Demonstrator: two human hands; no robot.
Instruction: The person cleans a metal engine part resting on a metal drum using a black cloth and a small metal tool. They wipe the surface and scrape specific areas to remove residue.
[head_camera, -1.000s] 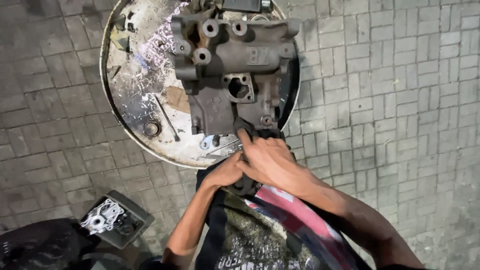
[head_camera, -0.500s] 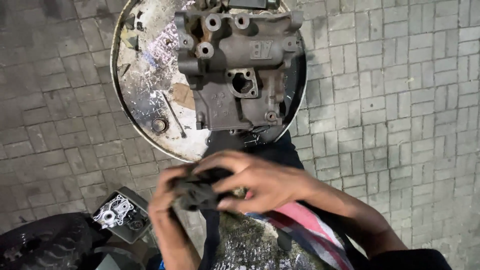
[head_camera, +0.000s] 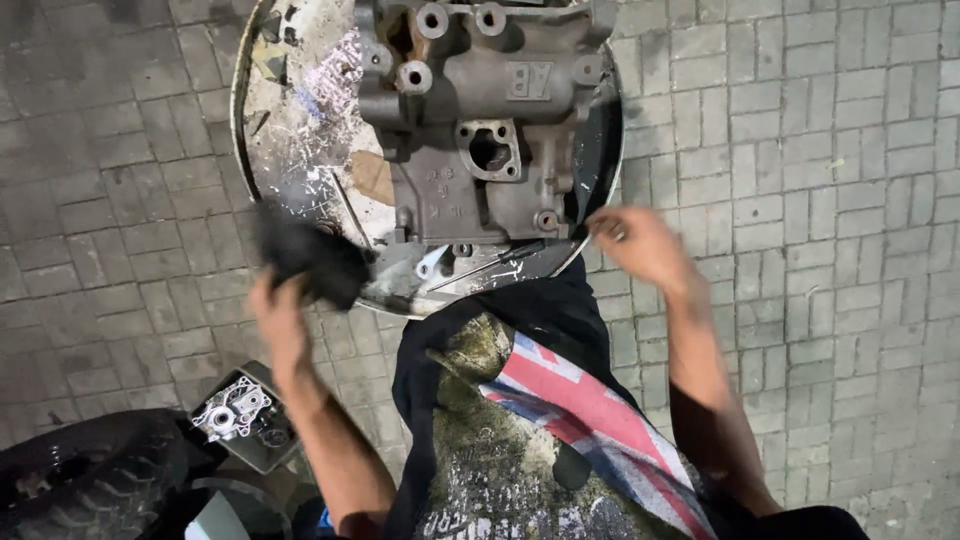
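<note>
**Rag at the left rim, metal block in the middle**

Grey brick paving fills the ground all round, with a round, scratched metal tabletop (head_camera: 290, 130) standing on it under my view.

At far left, low down, lie a black tyre (head_camera: 90, 480) and a small tray (head_camera: 262, 447) with a silvery metal part in it; both are well apart from the work.

My left hand (head_camera: 280, 312) is closed around a dark rag (head_camera: 305, 258), which is bunched and held at the left rim of the tabletop. The rag is blurred, so I cannot tell whether it touches the surface. Just right of it a thin rod (head_camera: 350, 212) lies loose on the tabletop. I judge that a wipe here should stay short and go around the rod, or the rag may drag it off the edge.

The large grey metal block (head_camera: 480, 130) sits in the middle, full of open bores and bolt holes. I reckon a tight wad of rag suits those better than a loose tail, which could snag on a corner.

My right hand (head_camera: 637, 245) is at the right rim, near the block's lower corner. It is blurred, the fingers look loosely curled, and I cannot tell if it holds anything. Planted on the block, it would likely steady it.

Below hangs my dark printed shirt (head_camera: 540, 400).
</note>
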